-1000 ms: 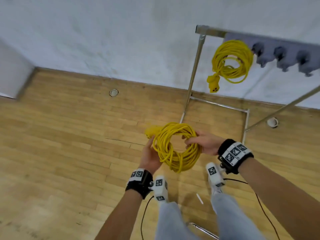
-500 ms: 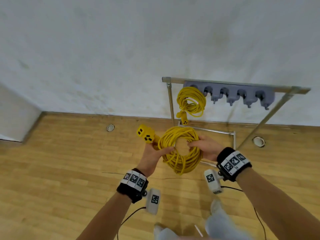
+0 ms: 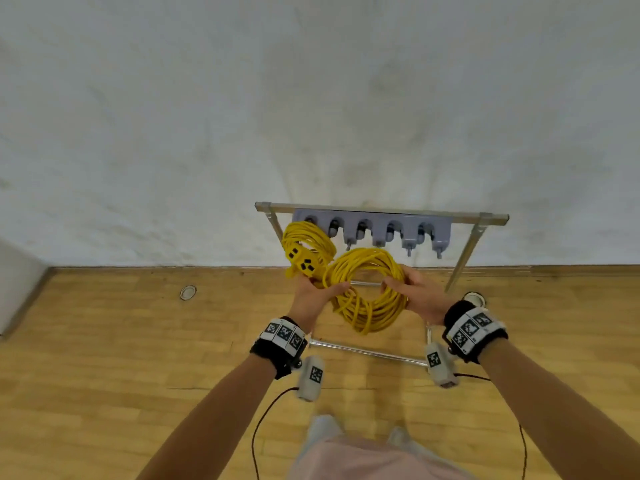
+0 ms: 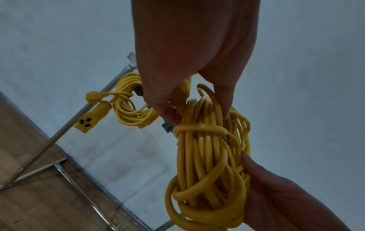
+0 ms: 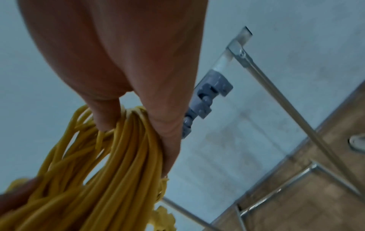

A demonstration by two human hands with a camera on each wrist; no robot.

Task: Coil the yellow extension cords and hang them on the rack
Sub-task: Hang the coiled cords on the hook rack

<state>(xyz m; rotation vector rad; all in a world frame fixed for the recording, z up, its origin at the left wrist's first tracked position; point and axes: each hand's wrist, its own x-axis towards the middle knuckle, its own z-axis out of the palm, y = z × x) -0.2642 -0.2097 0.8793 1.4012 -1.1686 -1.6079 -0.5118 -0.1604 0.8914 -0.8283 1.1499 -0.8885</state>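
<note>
Both my hands hold a coiled yellow extension cord (image 3: 367,296) up in front of the rack (image 3: 381,211). My left hand (image 3: 317,291) grips the coil's left side, with the cord's socket end (image 3: 306,266) sticking up above it. My right hand (image 3: 407,289) grips the right side; in the right wrist view its fingers (image 5: 168,132) curl round the bundle of strands (image 5: 118,171). The left wrist view shows a wrap of cord (image 4: 199,127) round the coil. A second yellow coil (image 3: 308,242) hangs on the leftmost grey hook. The other grey hooks (image 3: 408,233) are bare.
The metal rack stands against a white wall (image 3: 311,116), its base bars (image 3: 367,351) on the wooden floor. Two round floor fittings (image 3: 188,292) (image 3: 474,298) lie near the wall. Black cables (image 3: 263,420) hang from my wrists.
Both hands have lifted the coil higher and closer to the rack's hooks. The view has risen from the floor to face the rack squarely.
</note>
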